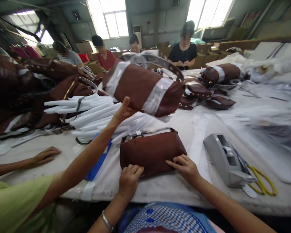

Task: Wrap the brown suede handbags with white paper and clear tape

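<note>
A brown leather handbag point(150, 150) lies flat on the white table point(179, 187) right in front of me. My left hand point(129, 178) rests on its lower left corner with the fingers curled onto the edge. My right hand point(185, 166) lies on its lower right corner, fingers spread and flat. A co-worker in a green sleeve at my left lifts a second brown bag point(145, 89), taped with clear bands, above the table with one raised hand point(123, 110). That person's other hand point(44, 155) lies flat on the table.
A bundle of white paper-wrapped rolls point(87, 113) lies behind my bag. Brown bags are heaped at the left point(19, 94) and at the back point(208, 87). A grey tape dispenser point(226, 160) and yellow-handled scissors point(262, 183) sit at my right. Several people work across the table.
</note>
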Available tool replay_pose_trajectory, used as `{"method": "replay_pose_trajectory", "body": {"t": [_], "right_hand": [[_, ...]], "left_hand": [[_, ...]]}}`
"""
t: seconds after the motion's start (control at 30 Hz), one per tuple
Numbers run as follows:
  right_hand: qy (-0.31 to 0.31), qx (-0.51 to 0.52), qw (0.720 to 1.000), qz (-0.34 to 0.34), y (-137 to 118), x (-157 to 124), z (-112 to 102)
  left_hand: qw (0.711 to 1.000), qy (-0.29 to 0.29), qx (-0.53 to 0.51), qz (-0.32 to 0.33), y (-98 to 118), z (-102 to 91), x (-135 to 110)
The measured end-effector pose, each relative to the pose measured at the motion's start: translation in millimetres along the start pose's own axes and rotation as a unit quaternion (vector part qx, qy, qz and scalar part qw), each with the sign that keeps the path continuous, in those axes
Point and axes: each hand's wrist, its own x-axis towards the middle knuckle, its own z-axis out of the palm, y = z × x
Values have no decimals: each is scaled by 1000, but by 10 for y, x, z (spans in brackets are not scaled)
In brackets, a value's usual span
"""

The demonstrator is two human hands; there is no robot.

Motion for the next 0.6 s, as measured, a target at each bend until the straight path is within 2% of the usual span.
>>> {"method": "replay_pose_trajectory", "body": {"t": [0.07, 0.17, 0.23, 0.3, 0.37, 0.43, 0.5, 0.6], "right_hand": [[-36, 16, 999, 8, -80, 86, -111], [-141, 60, 988, 20, -244, 332, -380], [-161, 85, 983, 21, -340, 524, -461], [-127, 69, 989, 15, -384, 685, -386], [-93, 13, 996, 7, -364, 775, -190], [-89, -44, 995, 2, -304, 790, 29], [-97, -79, 992, 0, -240, 761, 186], [-103, -92, 990, -4, -184, 720, 256]], "left_hand": [[1000, -7, 2, -8, 16, -24, 29], [1000, -8, 0, -11, 23, -48, 42], [1000, -6, -3, -12, 14, -28, 31], [1000, -4, -4, -15, 0, 15, 7], [1000, 2, -4, -17, -3, 51, -20], [1000, 4, -14, -18, 23, 33, -29], [998, -15, -39, -42, 84, -75, 7], [986, -90, -105, -89, 195, -363, 180]]}}
